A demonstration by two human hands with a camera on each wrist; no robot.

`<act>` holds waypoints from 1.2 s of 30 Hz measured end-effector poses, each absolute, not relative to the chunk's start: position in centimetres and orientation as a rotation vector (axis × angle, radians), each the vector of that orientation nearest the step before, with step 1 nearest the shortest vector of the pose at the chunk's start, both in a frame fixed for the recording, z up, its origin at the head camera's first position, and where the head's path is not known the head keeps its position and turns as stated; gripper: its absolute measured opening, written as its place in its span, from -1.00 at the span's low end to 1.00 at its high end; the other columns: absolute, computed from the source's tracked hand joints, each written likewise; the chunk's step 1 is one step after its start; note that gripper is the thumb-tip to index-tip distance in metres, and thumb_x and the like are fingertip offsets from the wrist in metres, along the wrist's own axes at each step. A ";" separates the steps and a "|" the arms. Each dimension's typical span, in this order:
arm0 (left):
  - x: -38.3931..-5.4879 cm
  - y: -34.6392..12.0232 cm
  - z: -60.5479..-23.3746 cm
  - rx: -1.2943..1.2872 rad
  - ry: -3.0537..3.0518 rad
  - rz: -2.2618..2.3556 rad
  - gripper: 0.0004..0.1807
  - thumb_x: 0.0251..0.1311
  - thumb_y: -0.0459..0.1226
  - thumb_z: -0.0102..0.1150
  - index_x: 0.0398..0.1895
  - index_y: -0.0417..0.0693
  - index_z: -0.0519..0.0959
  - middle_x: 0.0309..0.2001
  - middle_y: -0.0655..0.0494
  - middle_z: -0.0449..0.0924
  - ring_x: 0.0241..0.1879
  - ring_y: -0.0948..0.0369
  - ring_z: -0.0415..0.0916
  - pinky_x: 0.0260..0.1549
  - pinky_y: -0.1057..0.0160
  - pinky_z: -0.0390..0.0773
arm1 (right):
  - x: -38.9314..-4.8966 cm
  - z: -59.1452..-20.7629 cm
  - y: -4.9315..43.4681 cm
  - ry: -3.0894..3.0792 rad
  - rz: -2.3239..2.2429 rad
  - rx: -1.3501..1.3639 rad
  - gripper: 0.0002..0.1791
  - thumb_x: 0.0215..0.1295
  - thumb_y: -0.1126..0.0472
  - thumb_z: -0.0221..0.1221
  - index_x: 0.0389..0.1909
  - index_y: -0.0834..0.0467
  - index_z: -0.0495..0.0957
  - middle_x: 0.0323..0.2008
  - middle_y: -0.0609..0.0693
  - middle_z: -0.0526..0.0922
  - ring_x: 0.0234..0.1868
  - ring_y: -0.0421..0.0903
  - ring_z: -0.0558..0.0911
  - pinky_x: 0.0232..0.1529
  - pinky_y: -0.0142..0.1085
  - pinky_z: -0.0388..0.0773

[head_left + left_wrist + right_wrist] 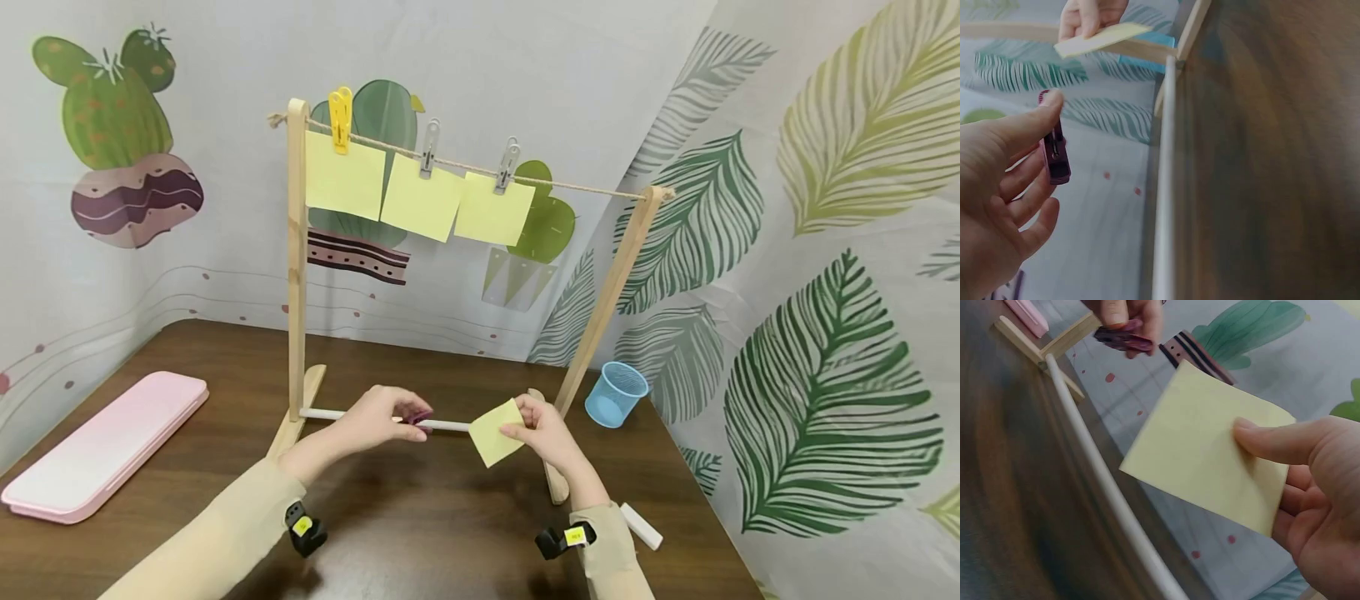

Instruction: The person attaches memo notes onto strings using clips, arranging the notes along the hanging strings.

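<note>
Between thumb and fingers my left hand point(382, 414) pinches a dark purple clothespin point(1055, 150), held in front of the white crossbar point(450, 426). My right hand point(546, 429) holds a yellow sticky note point(1210, 450) by one side, thumb on its face and fingers behind. Above both hands a rope point(577, 185) runs between two wooden posts. Three yellow notes hang from it: the left note point(345, 177) under a yellow clothespin point(341, 121), the middle note point(422, 200) and the right note point(495, 210) each under a grey clothespin point(507, 165).
A pink and white case point(108, 446) lies at the left of the brown table point(420, 533). Behind the right post point(611, 292) stands a blue mesh cup point(617, 395). A small white bar point(641, 527) lies beside the right wrist. The left post point(297, 267) rises from a wooden foot.
</note>
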State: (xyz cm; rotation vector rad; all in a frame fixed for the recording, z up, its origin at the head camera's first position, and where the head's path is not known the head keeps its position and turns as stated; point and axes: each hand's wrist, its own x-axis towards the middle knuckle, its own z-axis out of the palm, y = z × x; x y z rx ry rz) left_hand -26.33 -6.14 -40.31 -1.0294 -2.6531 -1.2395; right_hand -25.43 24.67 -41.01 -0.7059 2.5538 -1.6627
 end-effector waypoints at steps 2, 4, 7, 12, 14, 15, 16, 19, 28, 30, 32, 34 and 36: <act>-26.5 -5.6 -39.1 -1.054 -2.623 -1.230 -0.60 -0.01 -0.13 0.48 -0.12 -0.14 0.69 -0.28 0.13 0.75 -0.29 0.35 0.61 -0.23 0.28 0.56 | -25.6 -40.2 24.7 2.615 -1.702 -0.686 -0.75 0.21 0.41 0.27 -0.18 0.48 0.46 -0.38 0.17 0.71 -0.42 -0.32 0.63 -0.41 -0.42 0.57; -26.6 -5.0 -37.7 -1.061 -2.607 -1.229 -0.60 0.00 -0.15 0.47 -0.10 -0.14 0.68 -0.29 0.12 0.75 -0.30 0.34 0.61 -0.25 0.27 0.57 | -25.7 -39.2 24.6 2.662 -1.759 -0.644 -0.74 0.20 0.40 0.28 -0.18 0.46 0.48 -0.36 0.22 0.71 -0.43 -0.31 0.64 -0.42 -0.41 0.56; -26.6 -3.9 -35.6 -1.061 -2.584 -1.200 -0.62 0.03 -0.15 0.45 -0.09 -0.12 0.68 -0.29 0.15 0.74 -0.33 0.35 0.58 -0.30 0.29 0.55 | -25.5 -37.2 24.4 2.726 -1.844 -0.532 -0.74 0.20 0.40 0.29 -0.15 0.44 0.50 -0.29 0.32 0.70 -0.42 -0.29 0.64 -0.37 -0.42 0.56; -26.9 -2.2 -32.7 -1.090 -2.532 -1.177 -0.67 0.09 -0.17 0.42 -0.08 -0.08 0.69 -0.26 0.14 0.73 -0.34 0.34 0.56 -0.30 0.25 0.57 | -25.7 -34.8 24.4 2.823 -1.997 -0.472 -0.73 0.21 0.42 0.28 -0.12 0.43 0.49 -0.26 0.35 0.69 -0.42 -0.33 0.63 -0.37 -0.45 0.57; -27.0 -1.6 -31.7 -1.122 -2.485 -1.184 -0.68 0.11 -0.21 0.41 -0.06 -0.09 0.68 -0.22 0.12 0.73 -0.29 0.31 0.60 -0.22 0.19 0.60 | -26.2 -34.2 24.4 2.857 -2.063 -0.489 -0.73 0.20 0.42 0.28 -0.11 0.43 0.48 -0.29 0.31 0.70 -0.42 -0.34 0.63 -0.39 -0.47 0.57; -27.0 -1.3 -31.2 -1.134 -2.457 -1.192 -0.68 0.11 -0.22 0.41 -0.06 -0.11 0.68 -0.21 0.11 0.73 -0.26 0.28 0.62 -0.17 0.15 0.61 | -26.3 -33.8 24.4 2.866 -2.097 -0.494 -0.72 0.20 0.43 0.28 -0.10 0.43 0.48 -0.30 0.30 0.70 -0.42 -0.34 0.63 -0.40 -0.47 0.57; -27.0 -0.9 -30.6 -1.145 -2.427 -1.203 -0.68 0.11 -0.24 0.40 -0.05 -0.13 0.67 -0.19 0.09 0.74 -0.21 0.26 0.63 -0.12 0.13 0.61 | -26.4 -33.3 24.3 2.872 -2.124 -0.494 -0.72 0.20 0.43 0.28 -0.09 0.43 0.48 -0.29 0.28 0.70 -0.42 -0.35 0.64 -0.39 -0.47 0.58; -26.9 0.3 -28.9 -1.164 -2.321 -1.261 -0.68 0.13 -0.30 0.38 -0.03 -0.18 0.66 -0.13 0.02 0.72 -0.12 0.18 0.65 -0.03 0.13 0.60 | -26.7 -31.6 23.9 2.903 -2.184 -0.509 -0.71 0.22 0.42 0.27 -0.08 0.44 0.47 -0.27 0.29 0.69 -0.41 -0.36 0.63 -0.40 -0.48 0.58; -26.9 3.7 -23.2 -1.114 -2.144 -1.344 -0.68 0.21 -0.33 0.30 0.02 -0.25 0.59 -0.13 -0.09 0.67 -0.21 0.14 0.63 -0.15 0.25 0.58 | -27.9 -26.2 22.9 2.896 -2.403 -0.559 -0.72 0.26 0.43 0.23 -0.05 0.43 0.45 -0.31 0.01 0.70 -0.38 -0.38 0.63 -0.34 -0.53 0.57; -27.0 4.3 -21.9 -1.124 -2.134 -1.342 -0.68 0.24 -0.35 0.26 0.04 -0.27 0.56 -0.09 -0.10 0.65 -0.16 0.13 0.63 -0.11 0.26 0.58 | -28.1 -25.1 22.7 2.862 -2.467 -0.589 -0.74 0.27 0.43 0.21 -0.06 0.40 0.45 -0.34 -0.13 0.67 -0.37 -0.36 0.63 -0.33 -0.52 0.58; -27.1 4.8 -20.6 -1.146 -2.124 -1.330 -0.68 0.26 -0.36 0.23 0.07 -0.28 0.54 -0.04 -0.11 0.62 -0.10 0.12 0.61 -0.08 0.26 0.57 | -28.2 -24.1 22.5 2.849 -2.491 -0.618 -0.76 0.29 0.41 0.20 -0.06 0.37 0.44 -0.34 -0.21 0.64 -0.36 -0.36 0.63 -0.32 -0.52 0.57; -27.1 5.3 -19.4 -1.176 -2.113 -1.297 -0.67 0.29 -0.36 0.20 0.08 -0.29 0.52 -0.01 -0.11 0.60 -0.06 0.11 0.57 -0.05 0.26 0.55 | -28.3 -23.2 22.3 2.831 -2.507 -0.646 -0.76 0.31 0.41 0.19 -0.05 0.36 0.43 -0.33 -0.21 0.63 -0.33 -0.35 0.63 -0.30 -0.52 0.57; -27.1 5.7 -18.2 -1.201 -2.108 -1.258 -0.66 0.30 -0.36 0.18 0.11 -0.29 0.51 0.02 -0.11 0.58 -0.03 0.10 0.54 -0.02 0.27 0.53 | -28.4 -22.5 22.2 2.827 -2.516 -0.655 -0.76 0.32 0.40 0.18 -0.04 0.36 0.42 -0.31 -0.19 0.63 -0.32 -0.36 0.63 -0.29 -0.52 0.57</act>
